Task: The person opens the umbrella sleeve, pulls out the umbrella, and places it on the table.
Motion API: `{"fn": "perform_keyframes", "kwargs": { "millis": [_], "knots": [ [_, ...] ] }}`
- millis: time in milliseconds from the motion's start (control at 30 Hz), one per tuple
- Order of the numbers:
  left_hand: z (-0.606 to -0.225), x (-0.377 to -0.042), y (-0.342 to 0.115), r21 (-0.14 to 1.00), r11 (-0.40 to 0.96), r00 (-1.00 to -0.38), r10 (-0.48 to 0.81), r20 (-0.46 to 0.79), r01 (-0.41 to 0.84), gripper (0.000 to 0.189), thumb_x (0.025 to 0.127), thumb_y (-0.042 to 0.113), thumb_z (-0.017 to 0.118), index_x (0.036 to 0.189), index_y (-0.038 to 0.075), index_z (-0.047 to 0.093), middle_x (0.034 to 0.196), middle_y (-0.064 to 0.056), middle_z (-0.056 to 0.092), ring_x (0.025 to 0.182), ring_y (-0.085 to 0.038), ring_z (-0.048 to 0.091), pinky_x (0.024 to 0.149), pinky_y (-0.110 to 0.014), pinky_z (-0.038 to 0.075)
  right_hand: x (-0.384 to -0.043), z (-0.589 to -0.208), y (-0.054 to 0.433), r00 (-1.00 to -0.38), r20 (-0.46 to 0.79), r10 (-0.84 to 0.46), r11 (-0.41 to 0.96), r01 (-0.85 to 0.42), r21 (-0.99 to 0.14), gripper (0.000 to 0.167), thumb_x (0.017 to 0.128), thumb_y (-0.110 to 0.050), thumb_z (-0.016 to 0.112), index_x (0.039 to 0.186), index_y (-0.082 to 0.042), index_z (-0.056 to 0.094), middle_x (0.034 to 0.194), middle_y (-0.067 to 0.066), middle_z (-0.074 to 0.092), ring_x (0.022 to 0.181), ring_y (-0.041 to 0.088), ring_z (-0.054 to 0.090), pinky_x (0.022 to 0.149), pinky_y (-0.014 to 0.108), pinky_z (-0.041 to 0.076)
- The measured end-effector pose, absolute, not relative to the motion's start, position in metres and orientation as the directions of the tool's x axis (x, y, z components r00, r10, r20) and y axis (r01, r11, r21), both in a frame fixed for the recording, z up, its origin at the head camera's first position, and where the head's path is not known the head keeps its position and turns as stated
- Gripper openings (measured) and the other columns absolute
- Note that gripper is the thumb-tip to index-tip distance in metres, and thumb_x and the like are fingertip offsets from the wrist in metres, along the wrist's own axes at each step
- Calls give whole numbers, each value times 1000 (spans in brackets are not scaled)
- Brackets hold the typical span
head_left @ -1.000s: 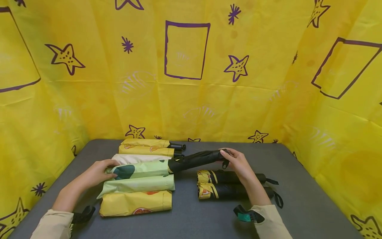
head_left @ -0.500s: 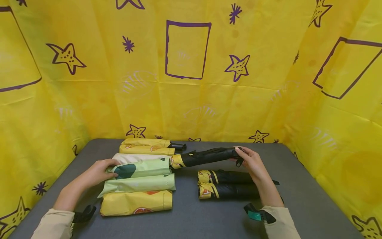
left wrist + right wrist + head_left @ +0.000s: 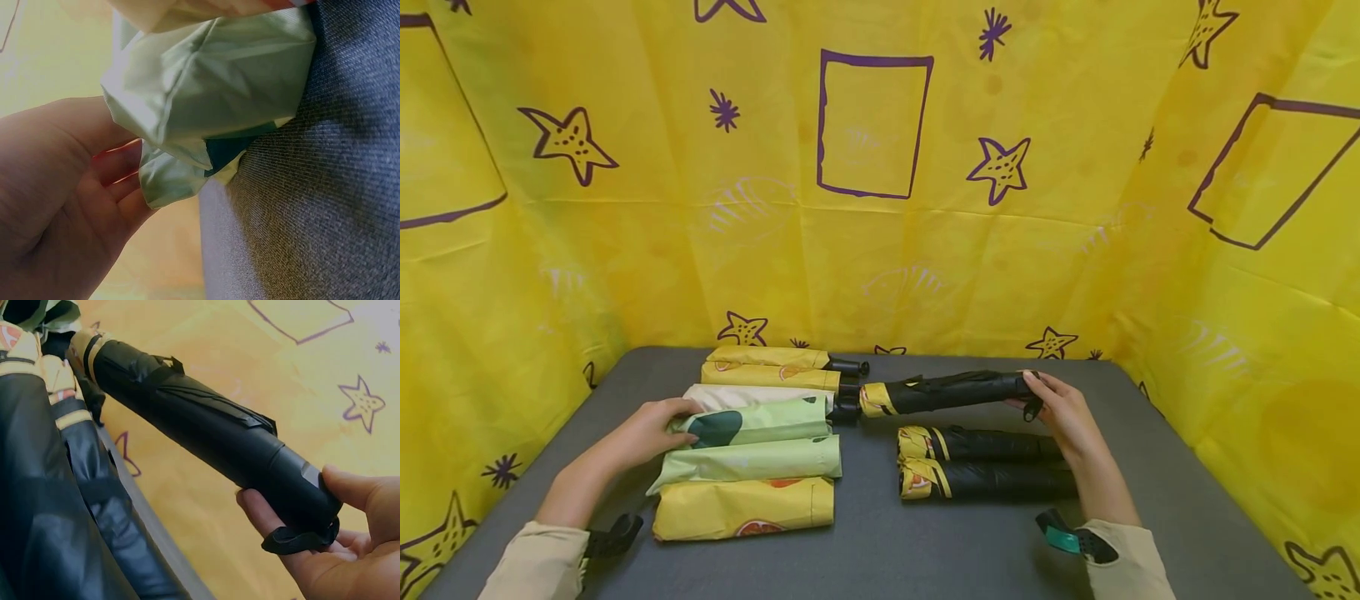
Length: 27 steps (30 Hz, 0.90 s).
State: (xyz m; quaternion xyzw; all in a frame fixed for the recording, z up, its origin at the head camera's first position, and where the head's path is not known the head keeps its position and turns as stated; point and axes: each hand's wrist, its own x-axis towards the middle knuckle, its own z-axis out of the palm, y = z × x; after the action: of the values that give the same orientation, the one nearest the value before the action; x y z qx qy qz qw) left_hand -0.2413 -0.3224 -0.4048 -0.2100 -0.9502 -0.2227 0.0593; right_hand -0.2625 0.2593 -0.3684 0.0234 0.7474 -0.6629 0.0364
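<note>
With my right hand (image 3: 1058,408) I hold a folded black umbrella (image 3: 958,392) by its handle end. It is raised and slightly tilted, its yellow-patterned end pointing left and its wrist loop (image 3: 300,539) hanging by my fingers. My left hand (image 3: 651,433) pinches the left end of a light green fabric umbrella sleeve (image 3: 775,419) with a dark green patch. A second light green sleeve (image 3: 752,461) and a yellow sleeve with fruit print (image 3: 752,510) lie in front of it. Right behind the held sleeve lies a cream sleeve (image 3: 722,396).
Two more folded black umbrellas (image 3: 992,479) lie side by side at the right, below the raised one. Two yellow sleeves (image 3: 767,377) with black handles (image 3: 850,367) showing lie at the back left. A yellow printed curtain (image 3: 880,250) surrounds the grey table (image 3: 887,554).
The black umbrella has slid out of the green sleeve to the right, and its yellow-patterned end has come into view. My left hand has stayed on the sleeve's end.
</note>
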Motion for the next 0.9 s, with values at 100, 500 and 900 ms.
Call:
{"fn": "perform_keyframes", "kwargs": {
  "millis": [100, 500, 900],
  "knots": [
    [-405, -242, -322, 400, 811, -905, 373, 207, 426, 24, 77, 9, 79, 99, 9, 69, 95, 0, 70, 83, -1, 58, 71, -27, 50, -261, -369, 267, -995, -96, -5, 99, 95, -991, 77, 100, -44, 48, 153, 3, 19, 158, 22, 21, 96, -12, 53, 120, 46, 24],
    [-407, -243, -323, 395, 808, -899, 381, 217, 438, 24, 77, 9, 79, 99, 9, 69, 95, 0, 70, 82, 0, 58, 70, -26, 50, -259, -374, 291, -992, -123, 14, 82, 124, -989, 79, 99, -47, 49, 153, 4, 20, 136, 0, 43, 97, -13, 55, 121, 45, 23],
    [-407, -243, -322, 391, 813, -902, 378, 210, 432, 24, 77, 10, 79, 99, 10, 69, 94, 1, 69, 82, -2, 57, 70, -26, 49, -259, -385, 303, -988, -149, 27, 2, 149, -989, 80, 100, -41, 50, 152, 8, 16, 85, -21, 68, 86, -7, 66, 118, 37, 26]
  ]
}}
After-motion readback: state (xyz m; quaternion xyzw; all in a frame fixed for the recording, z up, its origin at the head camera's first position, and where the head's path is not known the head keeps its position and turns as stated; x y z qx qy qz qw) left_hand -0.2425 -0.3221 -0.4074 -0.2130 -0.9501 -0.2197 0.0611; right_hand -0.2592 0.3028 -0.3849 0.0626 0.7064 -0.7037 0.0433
